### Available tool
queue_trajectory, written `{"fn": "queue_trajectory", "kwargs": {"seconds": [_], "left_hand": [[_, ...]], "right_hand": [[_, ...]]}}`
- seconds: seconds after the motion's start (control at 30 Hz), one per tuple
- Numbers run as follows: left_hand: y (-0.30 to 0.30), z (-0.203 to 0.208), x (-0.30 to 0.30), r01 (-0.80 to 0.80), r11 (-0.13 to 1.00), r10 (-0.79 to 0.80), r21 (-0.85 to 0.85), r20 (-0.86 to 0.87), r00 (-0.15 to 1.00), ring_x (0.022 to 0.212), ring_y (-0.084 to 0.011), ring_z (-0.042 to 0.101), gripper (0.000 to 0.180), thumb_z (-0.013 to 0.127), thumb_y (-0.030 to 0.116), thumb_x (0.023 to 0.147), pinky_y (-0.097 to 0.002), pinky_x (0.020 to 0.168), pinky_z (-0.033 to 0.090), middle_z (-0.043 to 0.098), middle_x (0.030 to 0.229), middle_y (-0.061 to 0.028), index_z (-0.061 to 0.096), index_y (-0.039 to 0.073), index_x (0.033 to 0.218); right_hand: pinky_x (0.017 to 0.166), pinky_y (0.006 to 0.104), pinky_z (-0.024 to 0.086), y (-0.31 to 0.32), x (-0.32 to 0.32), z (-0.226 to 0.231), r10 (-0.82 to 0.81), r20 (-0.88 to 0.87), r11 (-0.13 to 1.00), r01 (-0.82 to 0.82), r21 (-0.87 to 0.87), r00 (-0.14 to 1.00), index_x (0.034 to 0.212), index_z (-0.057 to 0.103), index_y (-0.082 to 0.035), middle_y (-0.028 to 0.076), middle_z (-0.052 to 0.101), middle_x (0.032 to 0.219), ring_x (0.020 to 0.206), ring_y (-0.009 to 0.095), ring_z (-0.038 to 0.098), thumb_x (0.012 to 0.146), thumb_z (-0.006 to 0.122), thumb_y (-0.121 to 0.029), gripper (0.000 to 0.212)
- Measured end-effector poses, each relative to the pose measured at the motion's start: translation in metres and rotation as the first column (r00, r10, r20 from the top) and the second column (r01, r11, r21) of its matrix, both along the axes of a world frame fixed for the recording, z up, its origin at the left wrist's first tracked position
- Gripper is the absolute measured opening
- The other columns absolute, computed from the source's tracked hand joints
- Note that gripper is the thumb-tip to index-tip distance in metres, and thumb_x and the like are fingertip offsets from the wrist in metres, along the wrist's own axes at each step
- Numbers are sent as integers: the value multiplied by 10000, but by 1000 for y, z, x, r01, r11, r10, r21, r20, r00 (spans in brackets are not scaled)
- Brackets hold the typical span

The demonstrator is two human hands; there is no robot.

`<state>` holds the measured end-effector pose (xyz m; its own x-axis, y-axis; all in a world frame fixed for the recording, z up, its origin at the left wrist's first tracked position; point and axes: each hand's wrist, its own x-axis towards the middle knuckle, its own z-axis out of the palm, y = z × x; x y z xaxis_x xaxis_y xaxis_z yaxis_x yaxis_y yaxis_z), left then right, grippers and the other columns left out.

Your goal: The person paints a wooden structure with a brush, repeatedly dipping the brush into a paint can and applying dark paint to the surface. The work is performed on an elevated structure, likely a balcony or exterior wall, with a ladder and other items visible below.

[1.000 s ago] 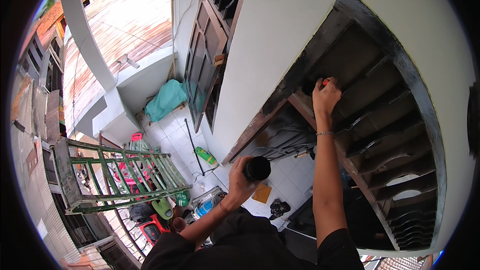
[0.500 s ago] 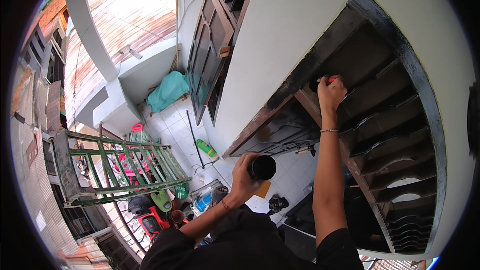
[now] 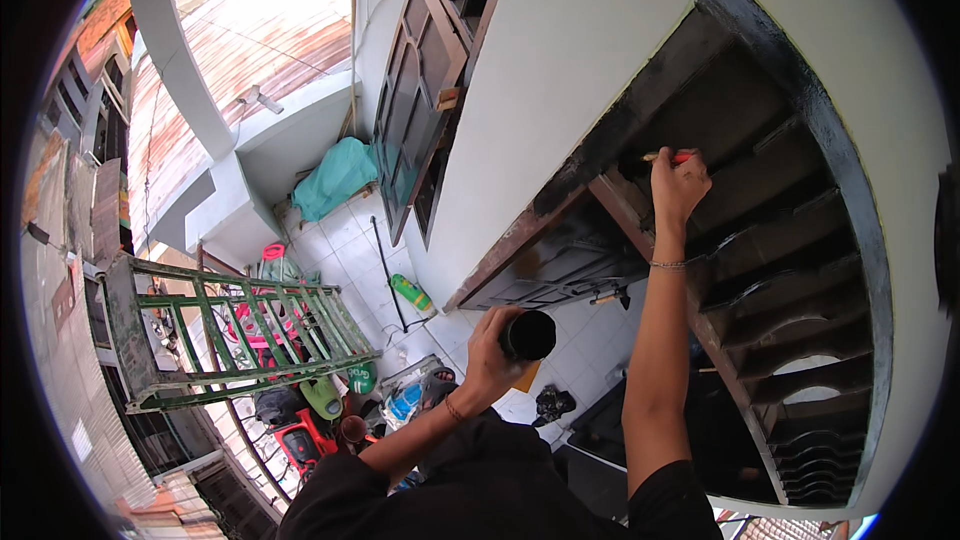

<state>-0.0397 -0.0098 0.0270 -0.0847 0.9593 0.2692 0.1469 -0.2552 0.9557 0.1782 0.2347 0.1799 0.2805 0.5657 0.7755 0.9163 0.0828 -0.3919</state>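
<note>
Black cup [image 3: 527, 335] in left hand [image 3: 490, 355], green gate [image 3: 230, 335] below

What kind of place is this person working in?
Likely the outside of a house, seen from high up by a slatted window in a white wall. Far below lie a tiled yard and a green metal gate, with tiled roofs beyond.

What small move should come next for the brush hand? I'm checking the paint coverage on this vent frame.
Probably draw the brush in the right hand along the frame toward the brown, still unpainted timber lower down. The frame around the brush is already black. The left hand holds the black paint can close by for reloading.
</note>
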Motion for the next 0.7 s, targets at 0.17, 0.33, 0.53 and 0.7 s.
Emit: {"fn": "queue_trajectory", "kwargs": {"seconds": [0.17,0.33,0.53,0.7], "left_hand": [[-2,4,1,13,1000,-13,-8,10,1000,1078,-398,661,606,903,8,635,-435,926,549,677,1137,-156,624,43,1172],[-2,5,2,-5,1000,5,18,-5,1000,1080,-395,663,598,894,-2,640,-433,930,549,678,1133,-159,623,47,1171],[-11,4,1,-2,1000,2,-1,21,1000,1076,-396,659,591,890,-3,638,-431,925,547,674,1120,-160,622,49,1162],[-13,4,1,-13,1000,13,-3,22,1000,1076,-391,660,600,894,-4,630,-431,921,547,674,1117,-159,624,48,1164]], "right_hand": [[692,442,593,1,5,-4,21,99,996,-13,-83,995,809,671,45,209,739,773,708,387,743,830,735,-130,187],[740,461,594,0,2,9,18,23,1000,-17,-24,1000,840,674,49,214,738,780,742,400,744,834,734,-133,192],[755,461,585,-4,13,2,109,52,987,-102,-121,993,838,666,28,207,735,789,755,404,736,857,716,-110,148],[760,493,553,-27,-12,15,168,47,965,-155,-211,985,891,642,18,210,713,829,788,411,713,867,712,-48,99]]}}
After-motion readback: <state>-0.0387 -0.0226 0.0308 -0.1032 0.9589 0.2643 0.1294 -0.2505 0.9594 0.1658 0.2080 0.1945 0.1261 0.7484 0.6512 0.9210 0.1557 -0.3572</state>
